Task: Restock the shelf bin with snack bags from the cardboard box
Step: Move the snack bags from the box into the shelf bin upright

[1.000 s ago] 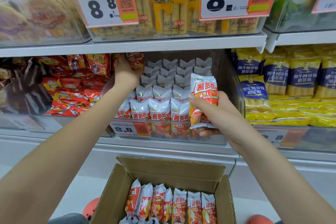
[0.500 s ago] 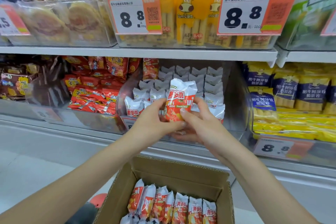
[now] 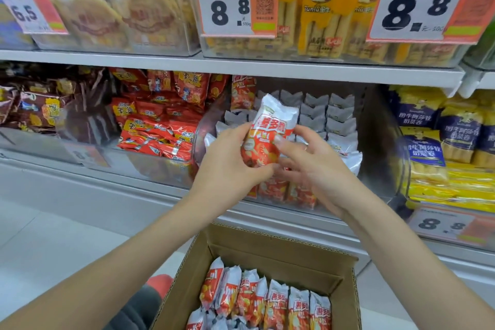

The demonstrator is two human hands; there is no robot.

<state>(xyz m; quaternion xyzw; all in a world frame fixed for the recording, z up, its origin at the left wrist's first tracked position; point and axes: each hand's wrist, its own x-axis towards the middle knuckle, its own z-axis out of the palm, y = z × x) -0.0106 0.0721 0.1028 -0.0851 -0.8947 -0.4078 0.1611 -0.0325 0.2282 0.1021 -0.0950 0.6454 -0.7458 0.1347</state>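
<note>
I hold one snack bag (image 3: 263, 139) upright in front of the shelf bin (image 3: 375, 142), between both my hands. My left hand (image 3: 231, 166) grips its lower left side, thumb across the front and the fingers curled behind. My right hand (image 3: 313, 161) touches the right edge of the bag with its fingers (image 3: 284, 142) fairly straight and spread, thumb low under the bag's bottom; a ring sits on one finger. Behind the bag, the clear bin holds rows of the same white-and-red bags (image 3: 329, 115) standing on end. Below my arms, the cardboard box (image 3: 267, 254) stands open with more of the same bags (image 3: 267, 300) lined up inside. Red packets (image 3: 158, 126) fill the bin to the left, blue-and-yellow packs (image 3: 439, 136) the one to the right, and price tags (image 3: 235, 5) reading 8.8 hang on the shelf above
</note>
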